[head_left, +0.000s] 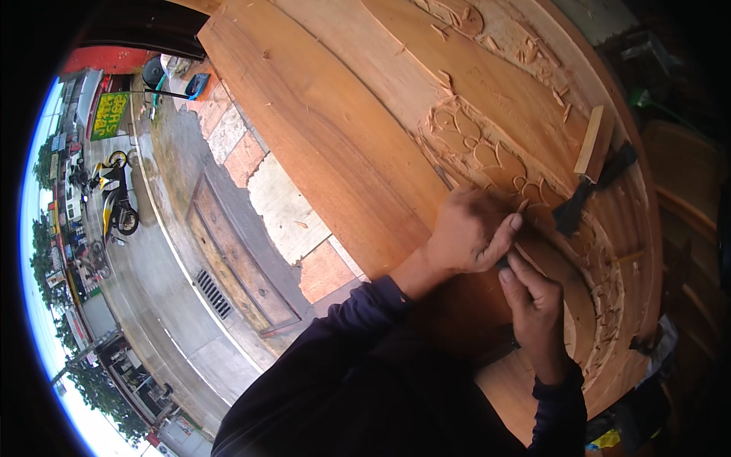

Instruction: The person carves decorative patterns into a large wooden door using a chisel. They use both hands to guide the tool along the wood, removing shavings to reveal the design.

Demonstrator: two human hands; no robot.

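Observation:
My left hand is closed and slightly blurred over a large carved wooden panel, just beside a band of raised floral carving with loose shavings. My right hand is below it, fingers curled and thumb raised, almost touching it. Both appear to grip a slim carving tool, mostly hidden by the fingers. To their right, a pale wooden block lies on the panel beside a dark object whose kind I cannot make out.
The panel's curved rim runs down the right, with more wood beyond. At left are a tiled floor, a drain grate, a blue dustpan, a paved road, a parked yellow motorbike and roadside stalls.

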